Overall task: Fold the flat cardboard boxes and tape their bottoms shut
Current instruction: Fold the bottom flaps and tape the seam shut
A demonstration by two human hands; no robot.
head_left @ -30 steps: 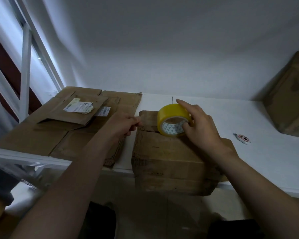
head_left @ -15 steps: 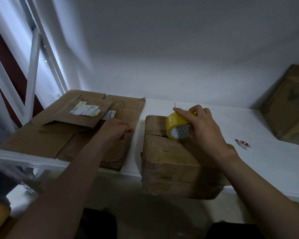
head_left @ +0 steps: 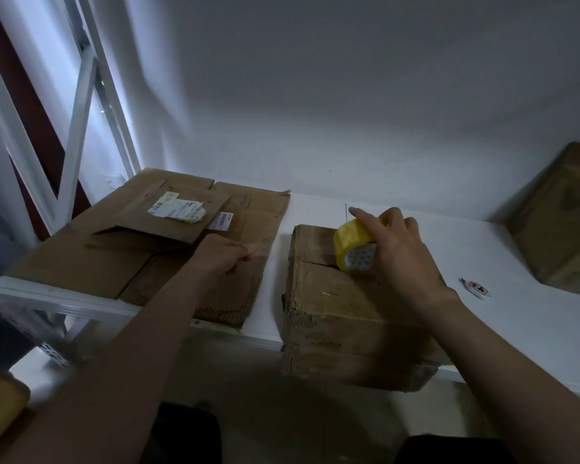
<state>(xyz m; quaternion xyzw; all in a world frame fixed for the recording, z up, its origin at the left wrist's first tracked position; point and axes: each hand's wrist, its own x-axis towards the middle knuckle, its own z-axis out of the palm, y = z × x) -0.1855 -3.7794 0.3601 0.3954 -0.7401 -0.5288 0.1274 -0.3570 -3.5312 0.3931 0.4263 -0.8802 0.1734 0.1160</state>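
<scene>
A folded brown cardboard box stands on the white table, its closed flaps facing up and its near side overhanging the table's front edge. My right hand grips a yellow tape roll and holds it against the flap seam near the box's far end. My left hand hovers with curled fingers over a stack of flat cardboard boxes to the left; whether it pinches a tape end I cannot tell.
A small white cutter lies on the table right of the box. Another brown box leans against the wall at the far right. A white metal frame rises at the left. A white wall backs the table.
My left hand has drawn away from the box's left edge and now sits over the flat stack. The right hand has tilted the tape roll and kept it on the seam.
</scene>
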